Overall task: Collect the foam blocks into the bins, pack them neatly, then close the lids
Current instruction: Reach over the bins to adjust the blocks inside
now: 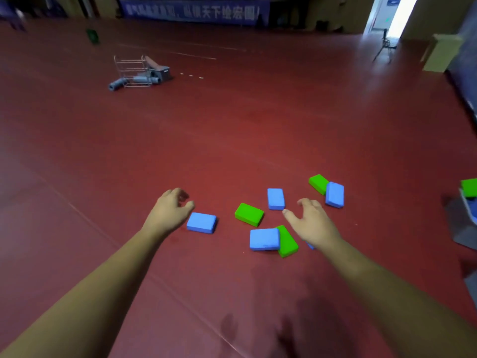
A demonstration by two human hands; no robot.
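Several blue and green foam blocks lie scattered on the red floor. My left hand (170, 210) hovers with loosely spread fingers just left of a blue block (201, 222), holding nothing. My right hand (313, 220) is spread above the pile, its thumb near a small blue block (276, 198), and it partly hides another blue block beneath the wrist. A green block (249, 214) sits between the hands. A blue block (264, 239) leans on a green one (287, 241). Farther back, a green block (318, 184) touches a blue one (334, 195).
A bin (468, 210) holding a green block (469, 187) shows at the right edge, cut off by the frame. A wire cart with grey rolls (134, 73) stands far back on the left. A doorway (392, 16) opens at the top right.
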